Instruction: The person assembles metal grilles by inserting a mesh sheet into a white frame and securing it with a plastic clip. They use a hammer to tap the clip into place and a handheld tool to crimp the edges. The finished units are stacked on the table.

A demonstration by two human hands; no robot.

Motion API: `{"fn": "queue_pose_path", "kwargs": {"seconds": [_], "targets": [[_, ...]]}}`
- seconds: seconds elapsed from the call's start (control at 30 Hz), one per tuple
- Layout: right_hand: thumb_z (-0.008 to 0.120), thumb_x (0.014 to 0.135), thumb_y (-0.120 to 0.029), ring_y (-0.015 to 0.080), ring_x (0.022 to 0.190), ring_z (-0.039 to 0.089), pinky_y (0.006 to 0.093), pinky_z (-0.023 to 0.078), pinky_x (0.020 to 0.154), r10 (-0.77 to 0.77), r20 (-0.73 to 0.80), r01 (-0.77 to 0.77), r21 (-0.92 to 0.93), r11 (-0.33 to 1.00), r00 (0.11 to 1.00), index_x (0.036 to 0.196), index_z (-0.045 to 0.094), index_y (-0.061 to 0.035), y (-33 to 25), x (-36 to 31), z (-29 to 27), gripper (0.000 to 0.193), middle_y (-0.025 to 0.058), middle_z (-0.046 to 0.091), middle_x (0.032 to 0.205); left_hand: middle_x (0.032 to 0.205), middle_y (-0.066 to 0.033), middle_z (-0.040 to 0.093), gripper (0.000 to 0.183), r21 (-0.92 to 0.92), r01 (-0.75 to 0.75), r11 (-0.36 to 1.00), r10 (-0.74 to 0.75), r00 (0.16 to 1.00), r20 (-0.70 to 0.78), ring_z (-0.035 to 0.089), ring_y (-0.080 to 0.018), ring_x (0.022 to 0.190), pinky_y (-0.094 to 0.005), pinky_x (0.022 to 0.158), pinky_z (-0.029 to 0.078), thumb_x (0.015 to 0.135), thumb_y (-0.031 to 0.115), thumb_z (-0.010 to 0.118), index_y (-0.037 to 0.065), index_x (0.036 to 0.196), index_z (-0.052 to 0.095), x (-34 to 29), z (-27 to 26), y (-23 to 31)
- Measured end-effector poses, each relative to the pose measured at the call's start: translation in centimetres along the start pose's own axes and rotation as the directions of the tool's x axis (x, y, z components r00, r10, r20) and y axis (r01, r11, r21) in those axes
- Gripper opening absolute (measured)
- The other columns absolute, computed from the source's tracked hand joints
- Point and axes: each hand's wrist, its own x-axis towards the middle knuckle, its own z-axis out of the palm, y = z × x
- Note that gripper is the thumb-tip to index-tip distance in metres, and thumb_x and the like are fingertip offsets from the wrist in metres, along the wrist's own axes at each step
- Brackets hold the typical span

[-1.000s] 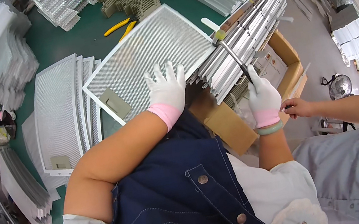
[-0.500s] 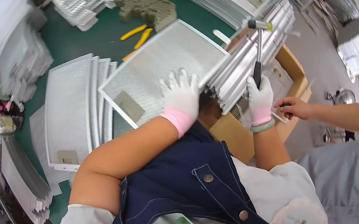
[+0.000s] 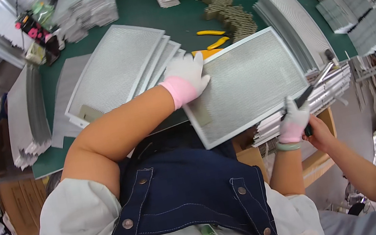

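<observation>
My left hand (image 3: pixel 188 77), in a white glove with a pink cuff, is closed on the left edge of a silver-framed mesh panel (image 3: pixel 249 81). The fingers are partly hidden. A small grey-beige rectangle (image 3: pixel 202 115) shows near the panel's lower left corner. My right hand (image 3: pixel 295 118), gloved alike, grips the black handle of a hammer (image 3: pixel 304 97) at the panel's lower right corner. The hammer's head points away to the right, blurred. Left of my left hand lie several similar mesh panels (image 3: pixel 118 64), fanned over one another.
Yellow-handled pliers (image 3: pixel 214 37) and brownish honeycomb pieces (image 3: pixel 233 16) lie on the green table (image 3: pixel 144 12). Panel stacks (image 3: pixel 295 28) stand at right. Silver strips (image 3: pixel 329 90) lie by a cardboard box (image 3: pixel 250 159). Another person's hand (image 3: pixel 321 134), beside my right hand, holds something black.
My left hand has gone from lying spread on the panel to its left edge. The view has turned. The other person's hand has come closer to my right hand, which still holds the hammer.
</observation>
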Motion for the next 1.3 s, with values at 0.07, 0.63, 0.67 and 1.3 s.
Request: {"fn": "queue_pose_path", "kwargs": {"seconds": [0.07,0.63,0.67,1.3], "targets": [[0.068,0.088,-0.008,0.0182,0.078,0.06,0.0302,0.05,0.07,-0.299,-0.041,0.273,-0.303,0.913,0.953,0.118,0.054,0.0078,0.2,4.0,-0.9,0.037,0.0131,0.064,0.097,0.096,-0.0205,0.062,0.038,-0.19,0.002,0.982,0.027,0.988,0.151,0.06,-0.0379,0.094,-0.0462,0.084,0.047,0.083,0.028,0.063,-0.001,0.106,0.057,-1.2,-0.2,-1.0],[0.064,0.088,-0.021,0.0336,0.092,0.066,0.0406,0.05,0.083,-0.469,0.107,0.362,-0.788,0.498,0.877,0.108,0.063,-0.0008,-5.9,9.5,2.6,0.028,0.0161,0.067,0.097,0.095,-0.0161,0.063,0.027,0.199,0.41,0.89,-0.433,0.897,0.087,0.065,-0.0351,0.088,-0.0469,0.078,0.053,0.089,0.029,0.063,0.005,0.098,0.06,-10.8,-4.8,-7.1],[0.065,0.088,-0.019,0.0339,0.093,0.066,0.0407,0.05,0.083,-0.489,0.158,0.424,-0.757,0.498,0.858,0.109,0.063,-0.0006,-5.9,7.6,2.7,0.028,0.0158,0.067,0.098,0.095,-0.0163,0.064,0.026,0.185,0.405,0.896,-0.426,0.9,0.095,0.065,-0.0355,0.087,-0.047,0.078,0.052,0.089,0.028,0.063,0.004,0.098,0.059,-10.8,-4.9,-7.2],[0.056,0.085,-0.001,0.0428,0.084,0.063,0.0491,0.051,0.074,-0.259,0.584,0.595,-0.506,0.625,0.769,0.145,0.042,-0.011,-0.4,-8.4,12.9,0.062,0.0219,0.062,0.096,0.142,-0.0213,0.047,0.062,0.214,-0.061,0.975,0.066,0.998,-0.017,0.039,-0.044,0.133,-0.0529,0.113,0.029,0.081,0.048,0.069,0.012,0.131,0.058,-5.7,-5.5,-12.7]]}}
